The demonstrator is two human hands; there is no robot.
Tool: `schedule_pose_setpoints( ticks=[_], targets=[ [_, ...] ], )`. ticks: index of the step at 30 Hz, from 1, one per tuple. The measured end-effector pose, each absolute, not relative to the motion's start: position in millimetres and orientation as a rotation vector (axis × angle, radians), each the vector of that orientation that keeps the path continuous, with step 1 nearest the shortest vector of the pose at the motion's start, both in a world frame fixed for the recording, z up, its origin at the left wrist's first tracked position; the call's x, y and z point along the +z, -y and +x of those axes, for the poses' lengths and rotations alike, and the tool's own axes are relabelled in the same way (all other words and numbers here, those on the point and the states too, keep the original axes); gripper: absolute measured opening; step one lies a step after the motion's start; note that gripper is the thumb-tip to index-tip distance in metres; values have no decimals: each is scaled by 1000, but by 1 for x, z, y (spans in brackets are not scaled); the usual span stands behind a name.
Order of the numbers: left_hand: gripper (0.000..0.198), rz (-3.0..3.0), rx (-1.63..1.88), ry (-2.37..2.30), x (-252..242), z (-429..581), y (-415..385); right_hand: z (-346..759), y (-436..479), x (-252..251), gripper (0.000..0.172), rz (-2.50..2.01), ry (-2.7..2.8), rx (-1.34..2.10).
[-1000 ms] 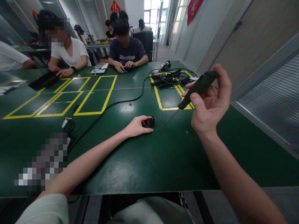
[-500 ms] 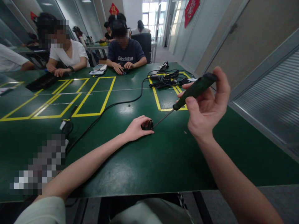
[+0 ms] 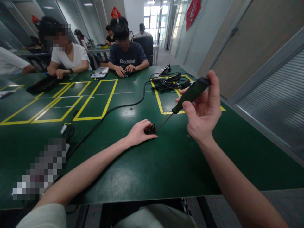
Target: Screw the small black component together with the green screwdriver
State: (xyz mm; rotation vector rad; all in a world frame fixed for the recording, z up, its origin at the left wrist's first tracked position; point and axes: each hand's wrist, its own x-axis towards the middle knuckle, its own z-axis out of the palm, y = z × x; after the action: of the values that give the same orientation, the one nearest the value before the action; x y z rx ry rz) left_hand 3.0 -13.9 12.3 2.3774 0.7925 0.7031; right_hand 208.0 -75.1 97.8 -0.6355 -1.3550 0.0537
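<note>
My left hand (image 3: 139,133) rests on the green table (image 3: 147,164) with its fingers closed round a small black part (image 3: 151,129). My right hand (image 3: 201,110) is raised above the table and grips a screwdriver (image 3: 188,95) by its dark green handle. The thin metal shaft slants down to the left, and its tip meets the small black part.
A black cable (image 3: 114,108) runs across the table past yellow taped rectangles (image 3: 95,99). A pile of black cables and devices (image 3: 169,83) lies at the far right. Two people (image 3: 128,55) sit working at the far side. A wall stands on the right.
My right hand brought the screwdriver down and left until its tip reached the black part. My left hand kept hold of the part.
</note>
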Motion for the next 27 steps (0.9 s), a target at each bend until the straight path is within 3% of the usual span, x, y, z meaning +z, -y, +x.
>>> schedule_pose_setpoints(
  ticks=[7,12,16,27],
  targets=[
    [40,2350,708,-785,11,4,14,212,69,100,64,-631,1506,140],
    [33,2341,705,-810,12,4,16,207,71,104,73,-598,1443,124],
    [26,2307,704,-809,12,3,16,208,74,105,65,-558,1388,75],
    [30,2295,703,-791,12,3,15,205,75,104,48,-577,1404,85]
  ],
)
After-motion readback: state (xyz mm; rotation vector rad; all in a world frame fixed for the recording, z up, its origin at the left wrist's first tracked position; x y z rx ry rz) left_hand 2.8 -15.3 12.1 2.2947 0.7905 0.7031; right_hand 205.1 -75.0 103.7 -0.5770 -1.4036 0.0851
